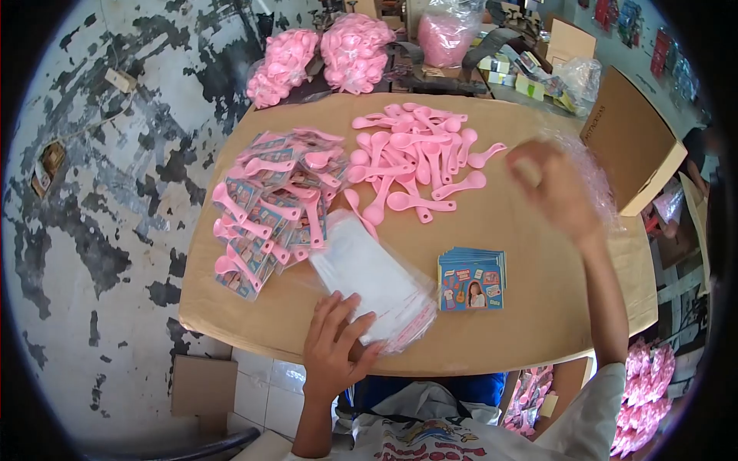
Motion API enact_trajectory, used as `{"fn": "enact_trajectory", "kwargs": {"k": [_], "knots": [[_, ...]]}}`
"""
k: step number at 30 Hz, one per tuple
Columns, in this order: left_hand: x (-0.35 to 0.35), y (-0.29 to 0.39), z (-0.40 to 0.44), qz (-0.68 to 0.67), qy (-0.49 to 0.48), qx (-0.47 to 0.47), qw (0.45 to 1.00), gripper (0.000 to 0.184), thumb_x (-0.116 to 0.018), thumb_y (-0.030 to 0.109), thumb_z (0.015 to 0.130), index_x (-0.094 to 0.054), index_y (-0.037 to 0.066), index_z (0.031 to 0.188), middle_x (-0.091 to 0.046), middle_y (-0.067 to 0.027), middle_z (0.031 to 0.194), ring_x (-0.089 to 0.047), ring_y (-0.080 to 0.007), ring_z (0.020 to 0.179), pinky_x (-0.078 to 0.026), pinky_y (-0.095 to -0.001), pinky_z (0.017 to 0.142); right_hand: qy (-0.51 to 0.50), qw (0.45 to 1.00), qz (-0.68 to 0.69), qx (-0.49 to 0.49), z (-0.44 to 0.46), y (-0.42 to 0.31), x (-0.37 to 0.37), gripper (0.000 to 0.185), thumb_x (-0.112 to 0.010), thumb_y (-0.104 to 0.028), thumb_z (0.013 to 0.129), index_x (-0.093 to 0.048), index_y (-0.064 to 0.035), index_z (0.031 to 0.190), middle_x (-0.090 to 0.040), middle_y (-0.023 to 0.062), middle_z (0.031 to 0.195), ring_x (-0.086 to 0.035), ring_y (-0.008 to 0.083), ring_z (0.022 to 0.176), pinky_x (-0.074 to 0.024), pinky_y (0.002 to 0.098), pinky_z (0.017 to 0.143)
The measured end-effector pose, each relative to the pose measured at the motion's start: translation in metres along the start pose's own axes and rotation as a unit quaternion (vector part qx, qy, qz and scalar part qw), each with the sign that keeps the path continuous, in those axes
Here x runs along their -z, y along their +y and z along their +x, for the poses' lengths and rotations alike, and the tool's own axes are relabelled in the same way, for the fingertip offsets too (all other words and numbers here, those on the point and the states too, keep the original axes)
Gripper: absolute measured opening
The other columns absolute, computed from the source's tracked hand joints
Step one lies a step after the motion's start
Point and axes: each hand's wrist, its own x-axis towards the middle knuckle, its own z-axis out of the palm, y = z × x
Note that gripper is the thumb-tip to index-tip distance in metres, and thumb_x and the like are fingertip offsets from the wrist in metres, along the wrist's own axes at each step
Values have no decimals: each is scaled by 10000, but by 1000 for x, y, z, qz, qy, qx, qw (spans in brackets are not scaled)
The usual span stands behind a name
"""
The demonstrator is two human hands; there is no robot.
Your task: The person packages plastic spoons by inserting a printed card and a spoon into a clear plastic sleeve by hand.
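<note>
My left hand (pixel 336 338) rests palm down, fingers spread, on the near left edge of a stack of clear plastic bags (pixel 369 276). My right hand (pixel 555 188) is above the right part of the table, blurred by motion; its fingers look curled, but I cannot make out anything in them. A stack of blue printed cards (pixel 471 280) lies right of the bags. Behind the bags is a loose heap of pink plastic spoons (pixel 415 154). On the left, packed bags (pixel 269 203) hold pink spoons and cards in an overlapping pile.
The brown-covered table (pixel 538 323) has an open cardboard box (pixel 634 146) at its right edge, beside crumpled clear plastic (pixel 588 177). Bulging bags of pink spoons (pixel 356 52) stand beyond the far edge. Another box (pixel 530 396) with pink packs is below the near edge.
</note>
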Motion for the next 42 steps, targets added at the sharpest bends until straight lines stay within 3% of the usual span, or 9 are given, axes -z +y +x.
{"fn": "enact_trajectory", "kwargs": {"k": [2,4,7,18,28,34,37,40,42], "knots": [[1,0,0,6,-8,5,1000,339,-693,275,779,-659,108,1072,-574,-138,1246,-496,-396,1204,-370,-536,1026,-195,948,250,-11,-11,-59,-9,256,-684,-292,829,-677,-40,876,-677,145,928,-620,327,892,-474,392,841],[1,0,-1,7,-11,7,1000,334,-689,274,779,-662,118,1074,-576,-130,1247,-491,-386,1222,-347,-546,1042,-278,943,157,92,-23,-91,-37,391,-620,-422,864,-691,-39,900,-675,157,867,-637,329,822,-496,425,770],[-1,-2,-1,1,-7,5,1000,312,-657,250,783,-669,112,1062,-583,-137,1243,-475,-390,1248,-313,-569,1055,-407,904,105,79,-15,-119,-46,445,-598,-463,866,-691,-29,907,-673,153,828,-647,317,781,-492,432,734],[14,2,11,51,-115,-12,992,350,-574,230,848,-638,167,1186,-543,-67,1345,-427,-342,1305,-186,-582,1114,-259,917,297,54,-17,-87,-59,312,-534,-293,933,-677,-16,929,-652,154,756,-634,285,688,-485,398,675],[14,-7,57,-35,-173,-139,974,358,-662,125,783,-642,93,1139,-591,-72,1232,-539,-297,1182,-372,-500,1060,-270,934,205,112,-26,-93,-59,290,-517,-262,939,-688,-29,948,-651,175,760,-619,346,694,-494,414,671],[17,-19,75,-33,-206,-174,962,338,-620,170,845,-619,72,1169,-592,-79,1241,-561,-287,1146,-376,-470,1061,-168,962,210,-54,-15,-82,-12,178,-583,-202,882,-676,-53,856,-645,162,799,-627,318,747,-497,431,676],[2,25,109,-337,-214,69,914,320,-519,227,947,-585,21,1184,-595,-113,1241,-585,-251,1113,-417,-413,1028,15,993,111,40,-25,-93,-13,119,-635,-178,840,-672,-67,864,-659,105,785,-633,274,748,-504,412,653],[-27,36,159,-596,-222,248,731,385,-424,279,1008,-514,-19,1235,-598,-155,1218,-595,-221,1102,-455,-365,978,25,993,23,116,-33,-99,-17,190,-679,-194,802,-667,-78,952,-662,84,871,-627,257,829,-509,395,689],[-39,28,184,-588,-206,240,745,386,-424,277,1011,-484,-19,1251,-600,-175,1199,-597,-233,1108,-471,-358,961,55,982,95,157,-35,-93,-13,268,-689,-224,802,-653,-73,1020,-646,88,933,-606,269,895,-498,387,749]]}}
